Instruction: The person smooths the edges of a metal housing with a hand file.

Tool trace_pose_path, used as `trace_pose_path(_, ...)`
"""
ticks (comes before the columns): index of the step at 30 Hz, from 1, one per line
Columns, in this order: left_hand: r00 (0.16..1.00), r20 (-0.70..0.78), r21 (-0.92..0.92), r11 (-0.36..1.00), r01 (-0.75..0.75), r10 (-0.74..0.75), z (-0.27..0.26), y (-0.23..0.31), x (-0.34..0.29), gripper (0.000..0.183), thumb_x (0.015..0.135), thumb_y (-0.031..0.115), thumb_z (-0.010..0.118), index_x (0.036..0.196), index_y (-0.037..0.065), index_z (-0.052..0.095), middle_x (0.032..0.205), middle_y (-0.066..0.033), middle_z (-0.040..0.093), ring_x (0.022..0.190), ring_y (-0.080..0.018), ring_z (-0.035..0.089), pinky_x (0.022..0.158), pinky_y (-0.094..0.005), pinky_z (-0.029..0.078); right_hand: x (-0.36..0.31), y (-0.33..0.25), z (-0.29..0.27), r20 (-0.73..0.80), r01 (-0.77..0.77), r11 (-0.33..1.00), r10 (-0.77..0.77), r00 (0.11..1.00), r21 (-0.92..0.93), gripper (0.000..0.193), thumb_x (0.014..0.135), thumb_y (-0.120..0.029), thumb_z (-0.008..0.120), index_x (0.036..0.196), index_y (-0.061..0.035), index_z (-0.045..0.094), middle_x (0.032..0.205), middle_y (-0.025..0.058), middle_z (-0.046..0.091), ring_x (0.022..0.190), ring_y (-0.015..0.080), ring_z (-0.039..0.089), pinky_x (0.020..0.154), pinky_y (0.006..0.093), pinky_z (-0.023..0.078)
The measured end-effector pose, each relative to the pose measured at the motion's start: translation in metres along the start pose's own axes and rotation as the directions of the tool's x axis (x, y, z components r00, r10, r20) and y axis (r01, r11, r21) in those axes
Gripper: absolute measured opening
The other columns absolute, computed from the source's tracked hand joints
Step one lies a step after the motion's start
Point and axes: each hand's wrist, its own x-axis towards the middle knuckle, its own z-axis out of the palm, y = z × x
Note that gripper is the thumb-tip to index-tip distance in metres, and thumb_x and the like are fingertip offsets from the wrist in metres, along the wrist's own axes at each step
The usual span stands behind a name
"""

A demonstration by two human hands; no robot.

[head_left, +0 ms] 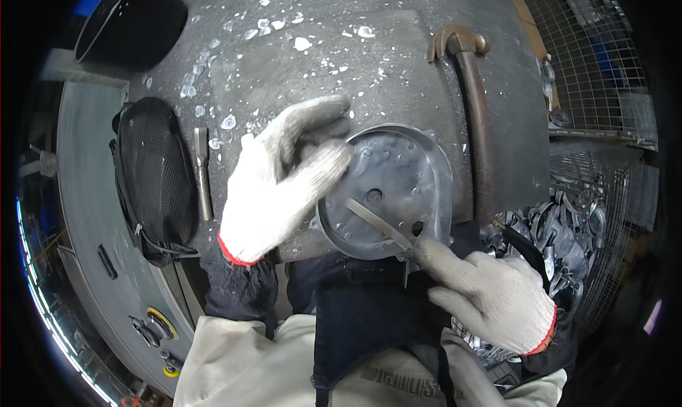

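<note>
A round grey metal housing [394,167], dish-shaped with a raised rim and a small hole in its middle, lies on the workbench before me. My left hand [280,179], in a white knit glove, is at the housing's left rim. Its thumb touches or nearly touches the rim, and the fingers curve apart from the thumb with nothing seen between them. My right hand [490,290], gloved too, grips a flat metal file [376,221] at the lower right. The narrow blade slants across the inside of the housing; its handle end is hidden by the fingers.
A hammer [474,108] with a wooden handle lies right of the housing. Left are a chisel-like metal tool [202,172], a black mesh pouch [156,179] and a black bucket [131,27]. Metal flakes [303,44] litter the bench. A wire basket [568,229] of metal parts stands right.
</note>
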Motion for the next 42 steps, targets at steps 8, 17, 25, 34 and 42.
trace_pose_path(8, 0.997, 0.036, 0.105, 0.992, -0.066, 0.062, -0.005, -0.012, 0.01, 0.032, 0.106, 0.013, 0.069, 0.133, -0.005, 0.072, 0.119, -0.0145, 0.077, 0.107, -0.0174, 0.073, 0.096, -0.0316, 0.058, 0.004, 0.003, 0.002, 0.017, 0.074, 0.984, -0.073, 0.997, -0.162, 0.057, 0.104, -0.042, 0.068, 0.158, -0.0318, 0.054, 0.077, 0.0151, 0.07, 0.062, 0.0373, 0.072, 0.056, 0.0464, 0.06)
trace_pose_path(17, 0.984, 0.078, 0.264, 0.948, -0.177, 0.162, -0.004, -0.01, 0.015, 0.027, 0.105, 0.01, 0.07, 0.127, -0.004, 0.075, 0.117, -0.0114, 0.079, 0.106, -0.0137, 0.072, 0.096, -0.0295, 0.057, 0.013, 0.001, 0.007, -0.006, 0.13, 0.978, -0.133, 0.991, -0.161, 0.056, 0.106, -0.043, 0.066, 0.16, -0.0361, 0.052, 0.076, 0.0164, 0.069, 0.057, 0.0335, 0.071, 0.052, 0.0444, 0.059)
trace_pose_path(25, 0.989, 0.059, 0.296, 0.944, -0.145, 0.133, -0.004, -0.002, 0.012, 0.026, 0.104, 0.009, 0.071, 0.126, -0.004, 0.076, 0.115, -0.0115, 0.079, 0.105, -0.0147, 0.073, 0.096, -0.03, 0.058, 0.019, -0.011, 0.006, -0.036, 0.117, 0.979, -0.124, 0.992, -0.164, 0.055, 0.103, -0.039, 0.071, 0.155, -0.0274, 0.06, 0.078, 0.0131, 0.07, 0.062, 0.0326, 0.072, 0.056, 0.0412, 0.059)
trace_pose_path(34, 0.985, 0.069, 0.351, 0.92, -0.172, 0.158, -0.004, -0.001, 0.01, 0.027, 0.103, 0.01, 0.073, 0.127, -0.003, 0.076, 0.114, -0.0123, 0.079, 0.104, -0.016, 0.074, 0.095, -0.0307, 0.059, 0.007, -0.002, 0.012, -0.04, 0.098, 0.987, -0.103, 0.994, -0.127, 0.058, 0.106, -0.045, 0.065, 0.161, -0.0343, 0.049, 0.075, 0.0168, 0.068, 0.057, 0.0368, 0.071, 0.054, 0.0468, 0.06)
trace_pose_path(42, 0.913, 0.195, 0.652, 0.648, -0.394, 0.359, -0.007, 0.011, 0.032, 0.025, 0.101, 0.013, 0.075, 0.124, 0.004, 0.079, 0.111, -0.0144, 0.079, 0.103, -0.0249, 0.077, 0.092, -0.0337, 0.06, -0.027, 0.013, 0.016, -0.047, 0.024, 0.988, -0.032, 0.998, -0.152, 0.059, 0.106, -0.045, 0.066, 0.162, -0.0317, 0.051, 0.076, 0.0151, 0.069, 0.057, 0.0344, 0.07, 0.053, 0.0455, 0.059)
